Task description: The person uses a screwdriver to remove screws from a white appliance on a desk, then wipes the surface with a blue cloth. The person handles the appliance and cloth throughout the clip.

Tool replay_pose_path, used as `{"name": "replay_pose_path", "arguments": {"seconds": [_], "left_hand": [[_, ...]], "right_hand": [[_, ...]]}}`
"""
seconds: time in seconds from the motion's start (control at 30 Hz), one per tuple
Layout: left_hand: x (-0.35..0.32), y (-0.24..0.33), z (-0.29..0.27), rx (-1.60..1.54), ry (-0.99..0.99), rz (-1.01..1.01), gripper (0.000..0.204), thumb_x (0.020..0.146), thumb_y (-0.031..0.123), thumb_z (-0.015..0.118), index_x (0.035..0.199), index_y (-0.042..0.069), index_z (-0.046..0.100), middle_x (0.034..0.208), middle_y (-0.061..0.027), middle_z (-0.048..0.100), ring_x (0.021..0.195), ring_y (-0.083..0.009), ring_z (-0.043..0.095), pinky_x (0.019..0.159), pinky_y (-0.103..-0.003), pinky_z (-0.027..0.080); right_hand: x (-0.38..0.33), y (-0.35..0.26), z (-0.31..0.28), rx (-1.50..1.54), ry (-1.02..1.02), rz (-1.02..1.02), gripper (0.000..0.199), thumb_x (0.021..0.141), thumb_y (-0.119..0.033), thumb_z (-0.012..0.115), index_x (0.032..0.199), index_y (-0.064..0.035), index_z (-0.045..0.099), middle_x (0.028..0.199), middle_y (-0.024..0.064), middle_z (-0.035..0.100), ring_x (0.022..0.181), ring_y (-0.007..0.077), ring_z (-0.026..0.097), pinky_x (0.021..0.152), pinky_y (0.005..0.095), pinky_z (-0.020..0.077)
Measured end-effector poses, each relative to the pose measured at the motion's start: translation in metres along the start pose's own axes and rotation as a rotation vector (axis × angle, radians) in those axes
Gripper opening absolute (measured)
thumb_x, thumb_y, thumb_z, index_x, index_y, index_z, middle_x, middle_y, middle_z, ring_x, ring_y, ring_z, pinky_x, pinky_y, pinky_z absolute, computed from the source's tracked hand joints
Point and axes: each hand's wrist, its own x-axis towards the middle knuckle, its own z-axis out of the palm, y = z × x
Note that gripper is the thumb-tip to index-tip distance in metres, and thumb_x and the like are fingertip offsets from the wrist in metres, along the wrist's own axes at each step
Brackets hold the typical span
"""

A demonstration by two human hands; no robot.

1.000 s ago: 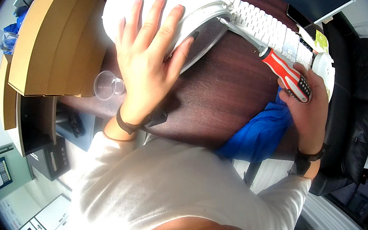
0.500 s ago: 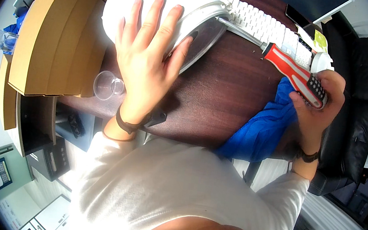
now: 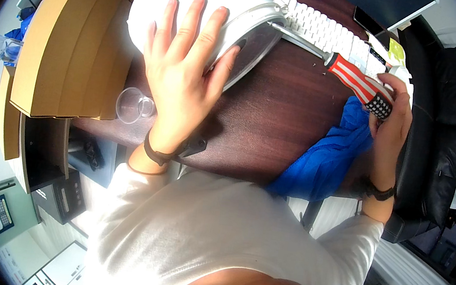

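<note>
A white rounded housing (image 3: 156,7) lies on its side on the dark desk, its grey underside turned toward the right. Spread flat across its top is my left hand (image 3: 182,75), the thumb at the rim. My right hand (image 3: 395,108) grips the end of a screwdriver (image 3: 353,78) with a red, white and black stars-and-stripes handle. The screwdriver's metal shaft slants up left to the housing's edge; its tip is at the rim, and I cannot tell how it engages there. A blue cloth (image 3: 328,154) lies below my right hand.
A white keyboard (image 3: 322,32) lies behind the screwdriver. Left of the housing stand open cardboard boxes (image 3: 69,51), with a clear plastic cup (image 3: 129,106) tipped beside them. A phone (image 3: 367,20) lies at the back right. A black sofa (image 3: 441,144) borders the desk's right side.
My right hand has shifted left and its fingers have re-wrapped around the handle end. The screwdriver handle has turned, showing its stripes upward. My left hand and the housing stay in place.
</note>
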Motion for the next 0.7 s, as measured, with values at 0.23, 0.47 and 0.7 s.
{"name": "replay_pose_path", "arguments": {"seconds": [0.23, 0.47, 0.7], "left_hand": [[0.001, 0.001, 0.0, -0.007, 0.002, 0.001, 0.045, 0.078, 0.023, 0.071, 0.12, 0.012, 0.062, 0.128, -0.013, 0.056, 0.124, -0.0358, 0.046, 0.102, -0.049, 0.031], [0.001, 0.001, 0.0, -0.007, 0.001, 0.004, 0.044, 0.078, 0.024, 0.07, 0.12, 0.012, 0.062, 0.128, -0.0126, 0.056, 0.124, -0.0355, 0.046, 0.102, -0.05, 0.031], [-0.001, -0.002, 0.003, -0.016, 0.024, 0.009, 0.044, 0.077, 0.024, 0.071, 0.12, 0.013, 0.062, 0.128, -0.0125, 0.056, 0.123, -0.0362, 0.046, 0.1, -0.052, 0.031]], "right_hand": [[-0.008, 0.012, -0.007, -0.116, 0.041, -0.278, 0.056, 0.08, -0.01, 0.067, 0.127, -0.0054, 0.039, 0.105, 0.0083, 0.053, 0.093, 0.0132, 0.053, 0.082, 0.0265, 0.0442], [-0.017, 0.018, 0.013, 0.324, 0.055, -0.005, 0.044, 0.096, -0.033, 0.043, 0.129, -0.004, 0.038, 0.103, 0.0115, 0.051, 0.067, 0.0111, 0.051, 0.055, 0.0214, 0.0401], [-0.005, 0.014, 0.003, 0.239, -0.045, 0.219, 0.038, 0.101, -0.032, 0.034, 0.121, -0.0023, 0.049, 0.062, 0.0033, 0.051, 0.041, 0.0047, 0.04, 0.035, 0.0177, 0.0269]]}}
